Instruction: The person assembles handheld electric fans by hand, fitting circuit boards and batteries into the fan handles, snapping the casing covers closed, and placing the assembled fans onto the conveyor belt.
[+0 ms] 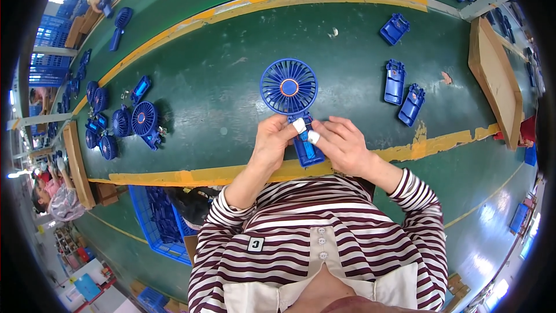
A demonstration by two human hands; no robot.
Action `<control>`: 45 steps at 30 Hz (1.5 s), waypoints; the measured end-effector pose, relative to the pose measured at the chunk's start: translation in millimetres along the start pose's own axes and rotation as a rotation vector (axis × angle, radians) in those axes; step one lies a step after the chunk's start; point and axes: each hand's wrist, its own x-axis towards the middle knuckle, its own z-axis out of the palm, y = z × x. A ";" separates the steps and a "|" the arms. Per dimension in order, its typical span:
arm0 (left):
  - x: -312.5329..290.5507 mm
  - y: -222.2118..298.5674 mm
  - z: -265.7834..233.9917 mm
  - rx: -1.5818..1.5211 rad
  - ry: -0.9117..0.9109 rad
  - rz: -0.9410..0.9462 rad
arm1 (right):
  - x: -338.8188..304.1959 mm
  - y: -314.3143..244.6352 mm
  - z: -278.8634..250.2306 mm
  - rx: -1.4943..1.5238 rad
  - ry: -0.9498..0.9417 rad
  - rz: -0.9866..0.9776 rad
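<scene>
A blue handheld fan (289,86) lies on the green bench in front of me, its round grille away from me and its opened handle toward me. My left hand (273,142) grips the handle's left side near the neck, thumb on top. From the right, my right hand (343,146) presses its fingers on the handle's upper part. White wraps cover a digit of each hand. Inside the handle (308,153) a brighter blue part shows. Whatever small part may be between my fingertips is hidden.
Blue handle shells (395,82) lie at the right, several fan heads with handles (144,117) at the left. Cardboard trays (495,81) stand at the bench ends. A blue crate (152,220) with blue parts sits below the front edge. Other people work at the far left.
</scene>
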 end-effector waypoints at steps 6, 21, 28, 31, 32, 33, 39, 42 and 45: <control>-2.5 -2.8 11.0 0.017 -0.102 -0.072 | 5.5 19.5 -24.0 0.005 -0.200 -0.416; 7.2 -0.7 4.9 -0.132 0.015 -0.104 | -1.9 59.9 -74.2 -0.680 -0.223 0.672; 6.4 1.0 5.4 -0.202 0.004 -0.130 | 14.3 56.9 -44.1 -0.234 -0.111 0.572; 3.9 1.6 3.2 -0.209 0.025 -0.158 | 21.9 36.4 -28.4 0.123 -0.022 0.629; 3.4 0.3 1.1 -0.198 0.023 -0.167 | 22.8 30.7 -30.3 0.110 -0.105 0.708; 2.4 0.2 0.9 -0.201 0.029 -0.168 | 21.8 25.4 -31.5 0.093 -0.190 0.787; 0.5 -2.3 3.8 -0.164 0.034 -0.210 | 1.0 10.3 -30.2 -0.470 -0.253 0.590; 0.7 -3.7 3.9 -0.167 0.012 -0.209 | -4.0 16.0 -26.9 -0.430 -0.228 0.547; 0.3 -2.9 3.5 -0.205 0.003 -0.198 | 3.8 14.7 -27.7 -0.428 -0.272 0.561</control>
